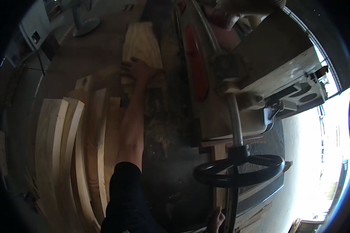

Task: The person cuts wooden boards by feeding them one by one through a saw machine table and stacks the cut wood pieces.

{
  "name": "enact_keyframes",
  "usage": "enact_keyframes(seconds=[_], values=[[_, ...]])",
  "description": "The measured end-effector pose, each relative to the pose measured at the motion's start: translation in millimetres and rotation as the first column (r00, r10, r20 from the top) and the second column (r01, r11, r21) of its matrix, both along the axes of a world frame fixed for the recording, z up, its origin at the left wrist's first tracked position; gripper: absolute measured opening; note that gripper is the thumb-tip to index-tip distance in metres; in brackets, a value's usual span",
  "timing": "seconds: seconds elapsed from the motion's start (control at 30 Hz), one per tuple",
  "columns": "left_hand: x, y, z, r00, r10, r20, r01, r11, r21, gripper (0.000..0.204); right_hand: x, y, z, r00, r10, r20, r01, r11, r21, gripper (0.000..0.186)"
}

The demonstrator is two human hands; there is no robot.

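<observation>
My left hand [138,69] reaches far forward and lies with its fingers spread across a pale wooden board [142,40]. That board rests on the surface left of a large machine [225,116]. At the bottom edge, my right hand [216,220] is closed at the near end of a narrow wooden board [220,171], which runs forward under the machine. Part of the right hand is cut off by the frame edge. A black handwheel [239,171] on a steel shaft stands just above and to the right of that hand.
Several long planks [52,143] stand side by side to the left of my left forearm. Sawdust [165,138] lies on the dark metal table [171,194]. A pedestal base [86,27] stands at the far left. More wood strips [256,217] lie low at the right, near a bright opening.
</observation>
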State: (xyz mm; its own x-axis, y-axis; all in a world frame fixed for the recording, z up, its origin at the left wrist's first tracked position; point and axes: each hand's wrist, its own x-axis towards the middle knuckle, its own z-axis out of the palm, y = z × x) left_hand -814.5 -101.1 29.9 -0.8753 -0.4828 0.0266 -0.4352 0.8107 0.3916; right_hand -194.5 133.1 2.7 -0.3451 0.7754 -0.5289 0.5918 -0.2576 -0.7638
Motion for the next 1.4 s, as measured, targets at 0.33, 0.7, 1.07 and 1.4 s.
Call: enact_keyframes(seconds=[0.33, 0.7, 1.07, 1.4], values=[[46.3, -20.8, 42.5, 0.994, -0.008, 0.114, -0.049, 0.868, 0.494, 0.14, 26.5, -2.1, -33.3, 0.763, 0.582, -0.282, -0.348, 0.737, 0.579, 0.03], [338.7, -0.4, 31.1, 0.905, 0.135, -0.404, 0.373, 0.207, 0.904, 0.068, 16.2, 0.5, -30.7, 0.59, 0.656, -0.471, -0.384, 0.74, 0.552, 0.034], [516.0, 0.8, -8.8, 0.659, 0.265, -0.704, 0.387, 0.683, 0.619, 0.041, -146.3, -75.7, -28.6, 0.443, 0.789, -0.427, -0.423, 0.603, 0.676, 0.057], [696.8, -57.9, -34.0, 0.849, 0.242, -0.47, 0.315, 0.482, 0.818, 0.043, -272.8, -128.9, -6.4, 0.553, 0.071, -0.831, -0.506, 0.821, -0.267, 0.058]])
